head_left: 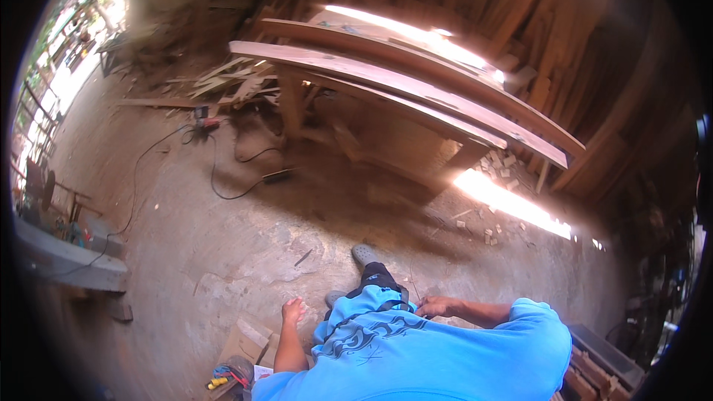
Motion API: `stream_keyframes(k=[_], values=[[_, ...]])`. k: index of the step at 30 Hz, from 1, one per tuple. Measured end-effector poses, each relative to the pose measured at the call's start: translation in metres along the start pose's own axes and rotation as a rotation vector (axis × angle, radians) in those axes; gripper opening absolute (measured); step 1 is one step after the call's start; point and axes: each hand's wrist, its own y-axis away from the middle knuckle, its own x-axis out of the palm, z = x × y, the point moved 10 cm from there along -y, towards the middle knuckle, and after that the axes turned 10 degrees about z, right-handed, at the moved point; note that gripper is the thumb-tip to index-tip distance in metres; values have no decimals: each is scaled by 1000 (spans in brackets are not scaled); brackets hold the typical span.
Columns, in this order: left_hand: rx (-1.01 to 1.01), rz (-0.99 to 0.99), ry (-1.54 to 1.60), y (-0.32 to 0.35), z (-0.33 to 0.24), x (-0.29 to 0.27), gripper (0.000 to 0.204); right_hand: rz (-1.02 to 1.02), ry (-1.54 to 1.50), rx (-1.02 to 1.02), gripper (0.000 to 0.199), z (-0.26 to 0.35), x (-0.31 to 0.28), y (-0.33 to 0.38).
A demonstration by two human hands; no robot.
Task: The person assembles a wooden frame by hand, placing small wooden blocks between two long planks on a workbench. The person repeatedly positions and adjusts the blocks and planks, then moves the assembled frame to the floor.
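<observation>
I look down my own body in a blue printed shirt point(416, 349) and dark trousers, with a grey shoe point(365, 254) forward on the concrete floor point(223, 252). My left hand point(292, 310) hangs at my side with its fingers loosely apart and nothing in it, above flat wood pieces point(249, 340) on the floor. My right hand point(434, 306) is at my waist by the shirt hem with curled fingers. Whether it holds anything is too small to tell.
Long curved wooden planks point(401, 82) lie across a workbench ahead. A power tool point(202, 115) and its black cable point(223, 189) lie on the floor to the left. A low bench point(67, 263) stands left, yellow-handled tools point(217, 382) lower left, stacked timber point(594, 371) lower right.
</observation>
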Motion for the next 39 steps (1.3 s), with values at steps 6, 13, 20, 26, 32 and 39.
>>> stream_keyframes(k=[6,13,20,26,32,39], values=[[-94,74,-180,-12,8,19,44,-112,-96,17,34,-57,-6,23],[-43,86,-237,-18,-27,59,44,-107,-199,-50,34,-84,-17,47],[-41,30,-402,-17,-79,126,40,-105,-329,-113,33,-124,-68,81],[-110,-14,-464,-22,-117,244,45,-162,-407,-146,31,-193,-157,133],[99,213,-493,-11,-188,455,49,-137,-468,-243,27,-216,-230,180],[206,250,-538,-7,-268,541,49,2,152,-127,30,-189,-342,197]])
